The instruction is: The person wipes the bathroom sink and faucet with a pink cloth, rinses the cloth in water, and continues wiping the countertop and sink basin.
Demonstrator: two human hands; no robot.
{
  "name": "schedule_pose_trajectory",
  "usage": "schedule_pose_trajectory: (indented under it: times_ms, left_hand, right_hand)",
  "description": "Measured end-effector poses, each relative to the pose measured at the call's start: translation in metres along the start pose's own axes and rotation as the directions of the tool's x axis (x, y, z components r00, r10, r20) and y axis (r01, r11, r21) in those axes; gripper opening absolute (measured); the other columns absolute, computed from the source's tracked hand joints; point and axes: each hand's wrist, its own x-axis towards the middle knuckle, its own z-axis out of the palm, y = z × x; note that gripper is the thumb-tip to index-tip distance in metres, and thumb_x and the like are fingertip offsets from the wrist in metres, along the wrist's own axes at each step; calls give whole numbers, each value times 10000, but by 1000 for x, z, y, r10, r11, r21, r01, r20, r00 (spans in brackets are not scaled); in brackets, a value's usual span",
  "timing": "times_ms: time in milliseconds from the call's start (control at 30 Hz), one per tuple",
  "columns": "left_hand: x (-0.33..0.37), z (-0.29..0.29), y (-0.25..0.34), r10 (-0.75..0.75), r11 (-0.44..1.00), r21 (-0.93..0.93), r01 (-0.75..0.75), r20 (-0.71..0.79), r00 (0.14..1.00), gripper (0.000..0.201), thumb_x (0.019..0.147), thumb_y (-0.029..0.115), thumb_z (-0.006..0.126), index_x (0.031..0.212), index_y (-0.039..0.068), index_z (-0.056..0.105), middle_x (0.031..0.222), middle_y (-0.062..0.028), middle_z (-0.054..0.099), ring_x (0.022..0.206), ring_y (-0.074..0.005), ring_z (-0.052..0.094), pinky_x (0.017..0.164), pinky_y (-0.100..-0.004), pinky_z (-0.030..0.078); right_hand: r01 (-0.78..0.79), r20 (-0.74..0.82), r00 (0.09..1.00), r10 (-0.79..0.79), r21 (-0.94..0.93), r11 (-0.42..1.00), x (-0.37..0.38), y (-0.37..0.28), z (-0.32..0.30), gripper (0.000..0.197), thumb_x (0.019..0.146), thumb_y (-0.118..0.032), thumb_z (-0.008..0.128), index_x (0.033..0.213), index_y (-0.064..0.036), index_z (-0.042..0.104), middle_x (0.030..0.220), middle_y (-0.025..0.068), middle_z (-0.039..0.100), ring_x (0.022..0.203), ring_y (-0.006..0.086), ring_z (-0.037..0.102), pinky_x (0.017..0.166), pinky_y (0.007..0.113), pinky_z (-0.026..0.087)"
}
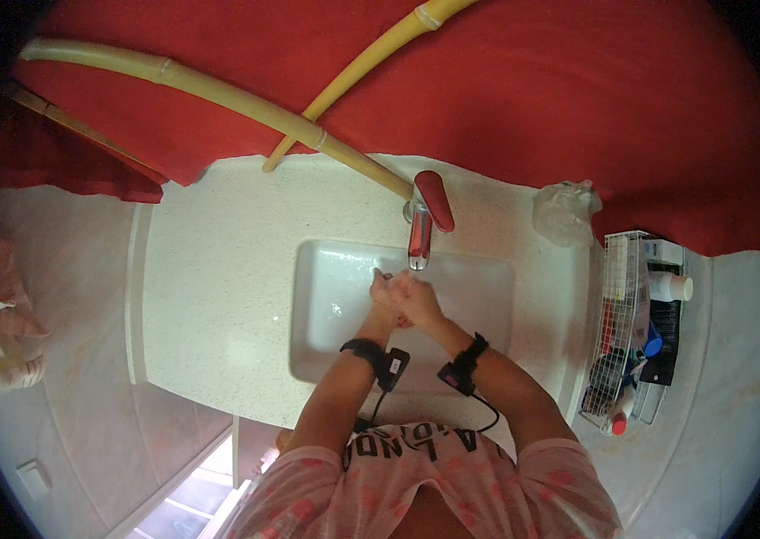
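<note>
Over the white sink basin (pixel 479 350), my two hands are pressed together just below and in front of the tap (pixel 418 242). My left hand (pixel 383 293) is closed, its fingers partly covered; whether it holds anything small cannot be made out. Curled against it from the right is my right hand (pixel 417 298), closed around part of the left. The tap has a chrome spout and a red lever handle (pixel 434 199). Whether water runs from it is too unclear to tell. Black bands with small boxes and cables circle both wrists.
A pale speckled counter (pixel 218 296) surrounds the basin. Behind it hangs red cloth (pixel 524 90), crossed by bamboo poles (pixel 245 106), one reaching down to the tap. A crumpled clear plastic bag (pixel 567 214) lies at the back right. A white wire basket (pixel 618 332) with bottles stands on the right.
</note>
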Motion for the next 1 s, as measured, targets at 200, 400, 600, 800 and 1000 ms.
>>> schedule_pose_trajectory:
  times_ms: [200, 400, 600, 800, 1000]
  left_hand:
    - [-18, 37, -40, -255, 966, 64, 251, 58, 965, 581, 991, 511, 254, 1221, 37, 498, 1084, -171, 617, 1016, -341, 587, 913, -467, 467]
    - [-15, -15, 33, -52, 997, -46, 56, 78, 996, 645, 986, 539, 216, 1260, 18, 480, 1150, -171, 611, 1084, -332, 568, 958, -456, 445]
    - [-26, 44, -19, -242, 970, 57, 236, 188, 952, 507, 996, 481, 282, 1168, 73, 529, 1143, -88, 620, 994, -310, 583, 903, -443, 472]
    - [-36, 38, 4, -90, 978, 169, 121, -183, 979, 524, 985, 512, 301, 1186, 94, 542, 1095, -84, 627, 963, -302, 593, 894, -434, 475]
    - [-42, 58, -14, -230, 962, 146, 231, -24, 973, 569, 975, 548, 307, 1238, 97, 534, 1157, -63, 622, 992, -288, 589, 920, -416, 464]
  right_hand:
    - [-245, -56, 969, 239, -202, 948, 15, 42, -30, 256, 853, -283, 588, 855, -29, 619, 719, 211, 633, 681, 359, 656, 566, 433, 480]
    - [-32, 81, 996, 35, -40, 999, 4, -36, 26, 238, 882, -276, 560, 900, -40, 584, 745, 220, 626, 694, 382, 639, 586, 436, 479]
    - [141, -196, 968, -158, -100, 985, 13, 11, 3, 299, 899, -341, 551, 910, -42, 558, 738, 207, 632, 685, 399, 627, 587, 455, 471]
    - [-103, -17, 995, 102, -100, 990, -3, -26, -1, 439, 868, -401, 578, 734, 15, 611, 692, 247, 623, 699, 412, 636, 595, 452, 491]
    - [42, -196, 973, -122, -369, 928, 19, -24, -31, 398, 849, -385, 603, 785, 6, 639, 731, 240, 636, 719, 401, 644, 603, 453, 499]
